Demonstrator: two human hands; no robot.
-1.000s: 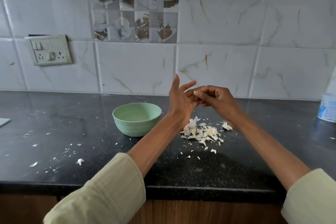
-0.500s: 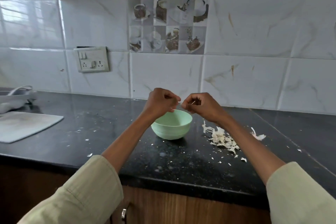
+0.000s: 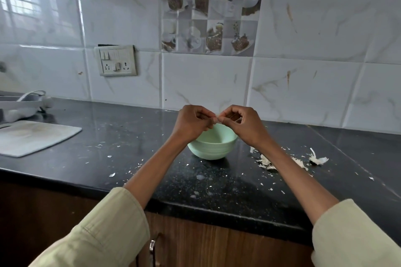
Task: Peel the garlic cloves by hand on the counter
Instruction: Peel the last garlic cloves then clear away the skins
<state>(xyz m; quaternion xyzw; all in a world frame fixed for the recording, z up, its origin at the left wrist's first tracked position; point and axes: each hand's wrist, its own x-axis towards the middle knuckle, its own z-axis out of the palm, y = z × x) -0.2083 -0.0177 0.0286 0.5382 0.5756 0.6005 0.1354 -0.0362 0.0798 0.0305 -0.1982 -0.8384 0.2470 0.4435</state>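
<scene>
Slippage is what we're worrying about: we're working something tiny right above the green bowl [image 3: 213,143], and if a fingertip loses it, it's either dropping in with skin attached or bouncing off across the black counter [image 3: 121,136]. Our left hand [image 3: 192,122] and right hand [image 3: 244,123] are both curling tight, fingertips meeting and pinching what we're guessing is a garlic clove [image 3: 217,119], mostly hidden, while peeled skins [image 3: 265,161] are piling up to the right.

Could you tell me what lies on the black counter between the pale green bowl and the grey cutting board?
Only bare black counter with scattered white peel flecks, as the head view shows.
</scene>
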